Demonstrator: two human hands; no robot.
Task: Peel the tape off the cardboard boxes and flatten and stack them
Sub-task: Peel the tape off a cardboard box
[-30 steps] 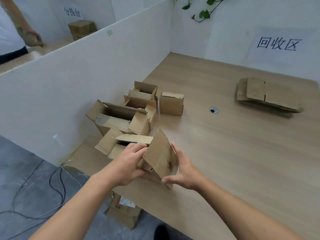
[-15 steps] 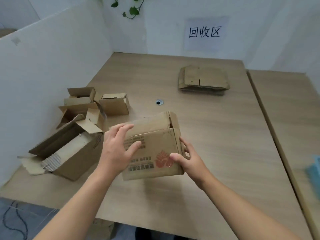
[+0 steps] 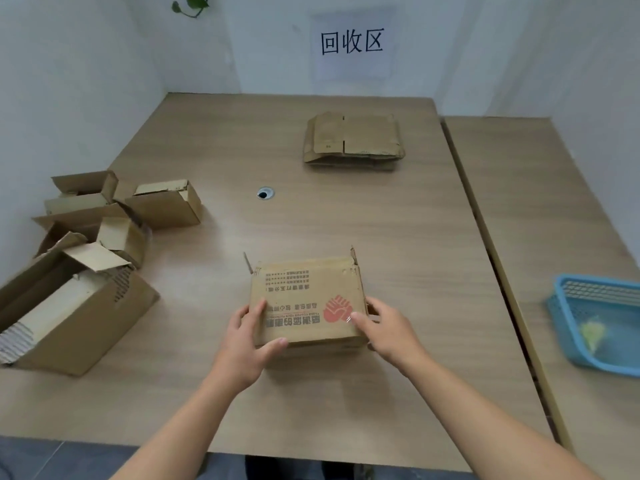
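From the head view, the person is bringing a printed box [image 3: 306, 303] down in front of them. A second ago both hands were reaching into the heap of boxes [image 3: 104, 220] by the left wall. Half a second ago the box was tilting in the air. Now it is lying level near the front middle of the table [image 3: 346, 220], printed face up, and seems to be resting on the wood, though I cannot be sure it is touching. To me that means picking out the next box is done and the tape work is about to begin. The box is not yet flattened: its far flaps are sticking up at both corners.

The left hand [image 3: 247, 341] is gripping the box's near left corner, with the thumb lying along the near edge and the fingers reaching onto the top. The right hand [image 3: 384, 327] is holding the right end, with the thumb pressing on top beside the red mark and the other fingers wrapping down the side, partly hidden. So the box is sitting between the two hands, held by both. A small glint by the right thumb may be tape, but I cannot tell.

The flattened stack [image 3: 353, 140] is waiting well apart at the far side, below the wall sign [image 3: 351, 41]. A large open box [image 3: 69, 306] is standing at the left, and a blue basket [image 3: 602, 323] is sitting on the next table to the right.
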